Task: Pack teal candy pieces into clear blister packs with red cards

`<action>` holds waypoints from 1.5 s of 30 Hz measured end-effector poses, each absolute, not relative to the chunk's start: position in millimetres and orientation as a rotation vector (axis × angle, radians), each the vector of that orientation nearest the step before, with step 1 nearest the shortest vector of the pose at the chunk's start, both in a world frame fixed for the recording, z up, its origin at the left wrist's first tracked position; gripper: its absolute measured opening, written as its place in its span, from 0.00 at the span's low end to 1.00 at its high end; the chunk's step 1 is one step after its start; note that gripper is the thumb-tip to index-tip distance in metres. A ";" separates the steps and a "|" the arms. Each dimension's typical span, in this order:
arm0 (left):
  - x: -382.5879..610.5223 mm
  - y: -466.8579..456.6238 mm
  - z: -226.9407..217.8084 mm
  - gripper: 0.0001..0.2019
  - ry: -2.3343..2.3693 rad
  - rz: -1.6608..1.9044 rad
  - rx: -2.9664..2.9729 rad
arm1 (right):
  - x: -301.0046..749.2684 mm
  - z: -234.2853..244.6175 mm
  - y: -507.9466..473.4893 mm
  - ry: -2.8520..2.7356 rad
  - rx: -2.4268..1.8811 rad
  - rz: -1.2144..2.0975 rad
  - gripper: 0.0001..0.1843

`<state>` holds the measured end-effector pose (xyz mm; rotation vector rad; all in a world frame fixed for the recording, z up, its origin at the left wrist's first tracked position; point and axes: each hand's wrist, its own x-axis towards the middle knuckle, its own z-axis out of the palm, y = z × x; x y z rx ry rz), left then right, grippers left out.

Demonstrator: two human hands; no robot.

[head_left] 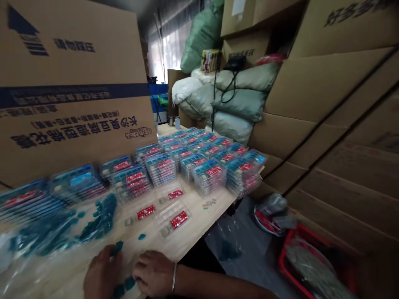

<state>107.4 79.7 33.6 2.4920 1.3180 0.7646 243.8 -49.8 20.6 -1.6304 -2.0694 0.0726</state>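
My left hand (pixel 102 272) is low over the table, fingers bent, with a small dark teal piece (pixel 117 248) pinched at its fingertips. Beside it, my right hand (pixel 155 272), a bracelet on its wrist, has its fingers curled. More teal pieces (pixel 129 283) lie between the hands, touching or close to the right fingertips; whether that hand grips one is hidden. One loose teal piece (pixel 142 236) sits ahead of the hands. Past it lie clear plastic trays (pixel 166 228), each with a red card (pixel 179 219) and a small pale block inside.
A loose heap of teal pieces (pixel 99 220) and clear plastic film (pixel 18 265) spread at left. Stacks of filled clear packs (pixel 208 176) cover the table's far part. A large carton (pixel 71 137) rises behind; cartons (pixel 330 83) and a red basket (pixel 282 257) stand right.
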 end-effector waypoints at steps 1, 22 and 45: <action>107.0 78.9 35.1 0.11 1.385 0.758 2.454 | 245.8 20.4 -50.2 -2.060 -1.610 0.079 0.06; 26.6 14.1 37.5 0.14 1.426 0.894 2.024 | 223.1 35.6 -0.4 -1.715 -1.325 0.759 0.08; 16.3 10.1 21.6 0.13 1.600 0.408 2.635 | 212.6 35.9 49.6 -2.294 -1.315 0.548 0.08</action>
